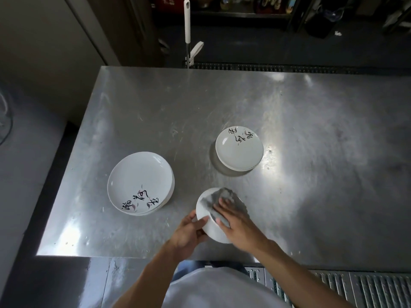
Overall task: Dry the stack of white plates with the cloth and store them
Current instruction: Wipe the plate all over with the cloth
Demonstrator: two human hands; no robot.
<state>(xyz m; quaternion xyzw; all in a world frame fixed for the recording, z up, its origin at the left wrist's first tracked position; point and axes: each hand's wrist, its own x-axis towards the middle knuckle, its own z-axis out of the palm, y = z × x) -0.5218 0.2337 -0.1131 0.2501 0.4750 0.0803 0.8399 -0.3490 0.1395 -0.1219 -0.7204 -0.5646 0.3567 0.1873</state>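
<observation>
A white plate [203,204] is held tilted above the near part of the steel table [155,103]. My left hand [189,234] grips its left rim, thumb on the plate's face. My right hand [235,223] lies with straight fingers on a grey cloth [224,195] and presses it against the plate. A stack of white plates [140,178] with black calligraphy stands to the left. A second, smaller stack [239,150] with the same print sits farther back on the right.
The table's left edge drops to a grey floor. A white mop handle [187,21] leans behind the far edge, with dark shelving beyond it. Metal grating [355,285] lies at the near right, below the table.
</observation>
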